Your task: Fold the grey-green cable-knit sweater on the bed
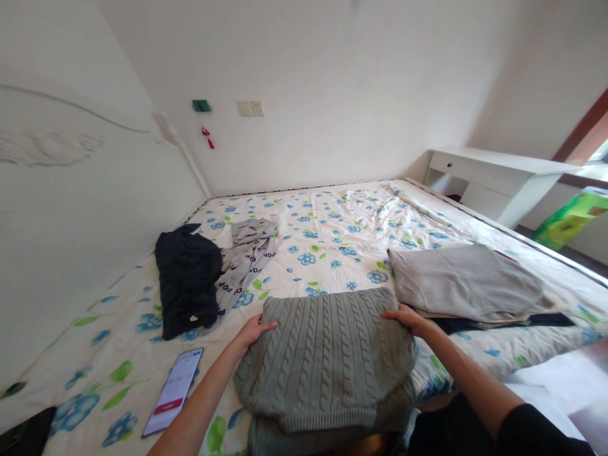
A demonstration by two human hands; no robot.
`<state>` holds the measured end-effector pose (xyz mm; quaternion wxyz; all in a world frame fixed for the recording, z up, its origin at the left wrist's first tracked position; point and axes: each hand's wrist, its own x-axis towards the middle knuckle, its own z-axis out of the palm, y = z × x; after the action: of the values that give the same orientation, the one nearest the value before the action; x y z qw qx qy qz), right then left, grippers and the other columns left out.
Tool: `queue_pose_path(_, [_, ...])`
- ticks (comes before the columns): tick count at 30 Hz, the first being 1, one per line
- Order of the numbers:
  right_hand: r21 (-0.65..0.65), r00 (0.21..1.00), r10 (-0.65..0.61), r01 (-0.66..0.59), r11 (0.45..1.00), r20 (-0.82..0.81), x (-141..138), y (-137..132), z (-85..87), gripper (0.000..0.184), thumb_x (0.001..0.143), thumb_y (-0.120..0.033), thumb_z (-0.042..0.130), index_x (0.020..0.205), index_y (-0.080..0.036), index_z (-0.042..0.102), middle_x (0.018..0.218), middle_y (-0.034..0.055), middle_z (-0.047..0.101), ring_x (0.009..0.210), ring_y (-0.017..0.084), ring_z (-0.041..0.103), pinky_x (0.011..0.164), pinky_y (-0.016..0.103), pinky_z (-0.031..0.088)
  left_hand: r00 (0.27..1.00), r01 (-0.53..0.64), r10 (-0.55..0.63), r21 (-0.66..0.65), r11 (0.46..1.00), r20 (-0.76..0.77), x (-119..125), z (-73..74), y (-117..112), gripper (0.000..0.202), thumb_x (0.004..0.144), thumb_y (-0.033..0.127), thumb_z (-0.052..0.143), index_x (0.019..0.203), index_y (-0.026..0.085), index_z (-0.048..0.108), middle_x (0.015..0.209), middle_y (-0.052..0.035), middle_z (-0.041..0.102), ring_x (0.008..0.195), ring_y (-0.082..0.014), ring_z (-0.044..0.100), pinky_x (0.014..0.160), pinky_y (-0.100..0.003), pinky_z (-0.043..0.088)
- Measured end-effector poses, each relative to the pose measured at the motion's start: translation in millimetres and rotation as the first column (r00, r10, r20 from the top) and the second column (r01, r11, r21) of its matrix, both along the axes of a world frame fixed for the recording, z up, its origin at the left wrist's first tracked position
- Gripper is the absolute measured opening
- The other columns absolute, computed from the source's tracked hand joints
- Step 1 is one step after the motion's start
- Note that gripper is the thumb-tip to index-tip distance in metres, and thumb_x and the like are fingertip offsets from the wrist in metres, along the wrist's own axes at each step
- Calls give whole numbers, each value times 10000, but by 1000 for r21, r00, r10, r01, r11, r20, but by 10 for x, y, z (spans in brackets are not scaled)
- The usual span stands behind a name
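A: What are the hands doing on the bed?

B: The left hand [254, 332] and the right hand [411, 320] are lying on the top corners of a grey-green cable-knit sweater [327, 361], one at each side. Each grip is spread wide, palm down on the wool, and neither is closing on a fold.

A: Where is the sweater sitting?

B: It is lying flat at the near edge of the flowered white bed sheet [304, 244], with its lower part drooping past that edge.

A: What is lying around it?

B: A light grey ribbed knit garment [463, 282] is resting just to the right, on top of a dark navy garment [503, 323] that is sticking out beneath it. Toward the left edge of the bed, a crumpled black padded jacket [187, 278] is lying beside a grey garment printed with "POP" [249, 253].

A: Anything near the left arm?

B: Yes, a smartphone [173, 392] is lying face up just beside the left forearm, its screen lit and showing a red button. Past the far right corner of the bed, a white desk [494, 171] is standing against the wall.
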<state>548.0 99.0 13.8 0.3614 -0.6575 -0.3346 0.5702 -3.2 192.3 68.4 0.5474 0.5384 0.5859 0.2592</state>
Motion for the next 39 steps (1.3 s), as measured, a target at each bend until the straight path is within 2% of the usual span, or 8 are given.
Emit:
queue_pose_path(5, [129,991,-131,131,983,-8,-1,501,97,684,705,-390,979,1305,-166,739,1214,142,842,1077,309,813,952,401,671,971,-171,201,206,964,-133,-39,-98,369,853,703,630,940,1363,132,733,1450,-249,768,1370,-404,723,1205,-502,547])
queue_pose_path(11, [167,925,-139,84,982,354,-22,764,163,692,855,-314,853,1503,-174,655,1259,132,819,1082,257,806,959,343,632,940,-67,171,331,941,-296,-1,-36,479,733,1000,387,661,1639,73,490,1562,-301,669,1373,-358,708,1184,-509,543])
queue_pose_path(15, [240,699,-139,-47,970,701,11,620,350,470,851,-235,817,1313,-181,752,1236,116,816,1089,247,779,990,326,586,919,102,56,373,922,-390,-82,150,189,556,813,195,720,1368,173,735,1488,-184,729,1401,-355,653,1293,-510,422])
queue_pose_path(20, [91,709,227,-381,920,668,-366,41,487,60,898,-182,758,939,-186,802,857,54,811,779,189,755,790,265,568,717,515,-274,221,828,-642,-166,165,-678,483,746,133,607,1185,237,780,1229,-91,782,1230,-303,721,1145,-424,512])
queue_pose_path(24, [-231,783,537,-485,843,314,-829,-539,288,363,1015,-331,704,677,-198,714,733,100,777,554,172,677,577,266,533,710,327,-91,213,921,-699,-203,0,-1165,415,823,228,629,1232,221,702,1268,-121,757,1205,-298,738,1059,-383,539])
queue_pose_path(29, [-271,874,447,-391,880,191,-831,-764,143,386,1075,-448,670,782,-207,739,860,115,830,591,164,726,564,244,540,781,-57,78,54,997,-619,-198,-146,-1204,382,812,577,760,818,250,564,674,-24,638,775,-311,732,711,-358,538])
queue_pose_path(34, [-259,690,351,-239,936,633,-473,-725,141,370,1019,-483,768,815,-179,711,664,60,737,614,201,747,605,257,555,924,26,-97,-193,981,-371,-65,-244,-1268,562,687,682,836,654,269,457,479,77,408,503,-169,503,524,-273,390])
queue_pose_path(39, [-318,703,439,-307,897,560,-403,-766,191,317,989,-290,760,713,-184,644,598,9,665,594,172,718,585,233,539,932,101,-171,-224,969,-320,-168,-189,-1316,532,633,535,857,598,253,407,492,91,381,487,-115,444,516,-240,365])
